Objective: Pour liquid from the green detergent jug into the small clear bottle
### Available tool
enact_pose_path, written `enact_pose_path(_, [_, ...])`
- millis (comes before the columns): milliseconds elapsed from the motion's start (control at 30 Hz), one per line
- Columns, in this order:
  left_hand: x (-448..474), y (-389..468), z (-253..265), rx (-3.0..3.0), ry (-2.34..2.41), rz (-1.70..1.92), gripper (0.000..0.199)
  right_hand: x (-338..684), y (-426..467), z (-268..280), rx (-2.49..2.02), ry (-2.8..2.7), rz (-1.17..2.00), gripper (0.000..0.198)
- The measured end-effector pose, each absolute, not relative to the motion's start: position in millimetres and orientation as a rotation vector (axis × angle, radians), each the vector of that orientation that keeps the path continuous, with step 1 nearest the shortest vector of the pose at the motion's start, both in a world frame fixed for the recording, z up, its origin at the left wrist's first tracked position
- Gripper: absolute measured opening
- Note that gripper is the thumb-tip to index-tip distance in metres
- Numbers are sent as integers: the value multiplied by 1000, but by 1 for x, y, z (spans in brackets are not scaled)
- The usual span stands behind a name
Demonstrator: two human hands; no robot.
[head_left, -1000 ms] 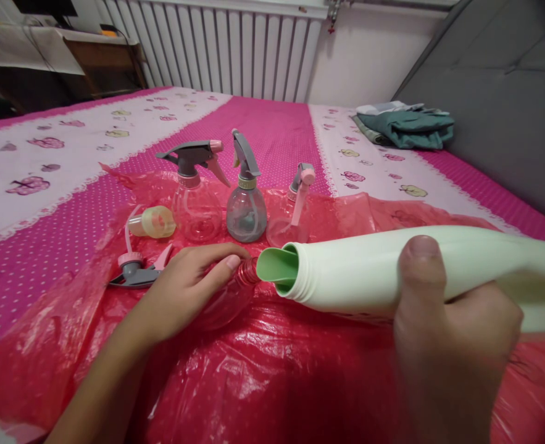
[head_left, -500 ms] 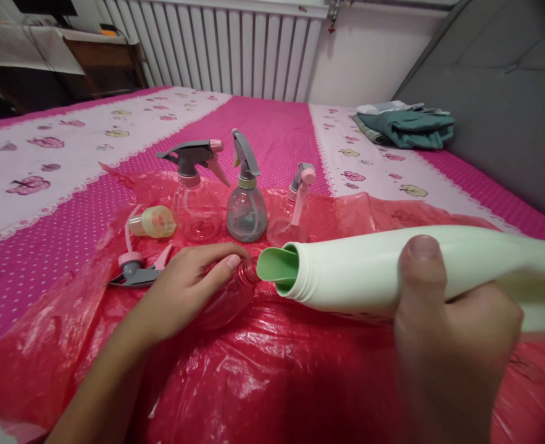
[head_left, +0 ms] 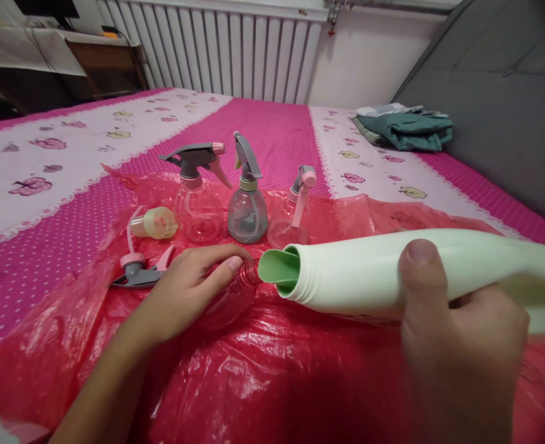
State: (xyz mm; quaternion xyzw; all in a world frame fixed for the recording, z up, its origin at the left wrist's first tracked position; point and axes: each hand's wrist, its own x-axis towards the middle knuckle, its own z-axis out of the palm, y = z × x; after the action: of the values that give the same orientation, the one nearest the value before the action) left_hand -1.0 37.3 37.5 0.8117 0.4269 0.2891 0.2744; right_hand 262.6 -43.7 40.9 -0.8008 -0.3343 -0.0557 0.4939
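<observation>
My left hand (head_left: 198,280) is wrapped round a clear spray bottle (head_left: 228,302) without its top, tilted so that its neck points right. My right hand (head_left: 457,320) grips a large pale green jug (head_left: 355,271), laid almost level. The green pouring spout (head_left: 279,266) in the jug's mouth sits right at the bottle's neck; whether liquid flows I cannot tell. Left of my left hand lies a loose grey and pink trigger sprayer (head_left: 137,271). Behind stand a pink-trimmed spray bottle (head_left: 199,213), a grey spray bottle (head_left: 247,213) and another pink-trimmed spray bottle (head_left: 291,222).
A small yellowish capped bottle (head_left: 158,222) lies on its side at the left. Red plastic sheeting (head_left: 216,382) covers the front of the pink bedspread (head_left: 272,135). Folded clothes (head_left: 406,128) rest at the back right, near a grey headboard (head_left: 499,92).
The view has shifted very slightly. Both hands keep their holds, and the jug's spout stays at the bottle's neck.
</observation>
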Motion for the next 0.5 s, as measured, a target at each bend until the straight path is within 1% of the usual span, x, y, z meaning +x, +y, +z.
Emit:
enact_pose_path(67, [-1,37,38,2182,1149,783,47,263,-44,47,-1943,-737,-63,80])
enact_pose_path(200, [-1,36,39,2160,1130,787,44,262,-46,59,-1946,-783,47,68])
enact_pose_path(300, [-1,35,40,2138,1120,781,42,264,-49,59,-1961,-779,78,72])
enact_pose_path(433, [0,35,40,2131,1115,738,40,270,-54,46,-1961,-764,-27,78])
enact_pose_path(500, [1,35,41,2127,1124,714,39,274,-57,39,-1915,-855,-58,78])
